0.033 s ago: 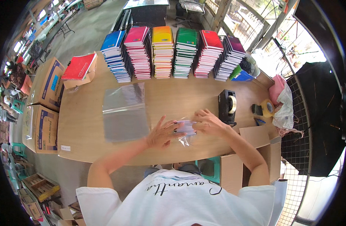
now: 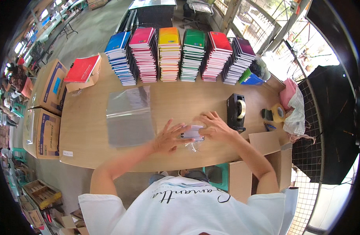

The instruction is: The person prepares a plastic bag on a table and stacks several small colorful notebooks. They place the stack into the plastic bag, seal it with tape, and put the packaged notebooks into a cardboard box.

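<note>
On the table in front of me lies a small pale bundle (image 2: 193, 133) with fine parallel lines, its kind hard to make out. Clear plastic (image 2: 194, 146) sticks out below it and glints. My left hand (image 2: 169, 137) rests across its left end, fingers spread. At the right end, my right hand (image 2: 216, 127) has bent fingers closed against the bundle; some of its fingers are blurred. Left of my hands are flat clear plastic sleeves (image 2: 129, 127). A black tape dispenser (image 2: 235, 111) with a roll of clear tape stands just beyond my right hand.
Several tall notebook stacks line the far edge, from blue (image 2: 123, 58) to purple (image 2: 238, 60). A red book (image 2: 82, 69) lies at the far left, near cardboard boxes (image 2: 49, 133). At right are a yellow tape roll (image 2: 279, 113), blue scissors (image 2: 270, 127) and an open carton (image 2: 264, 143).
My right hand has shifted very slightly to the left over the bundle. My left hand stays in nearly the same place.
</note>
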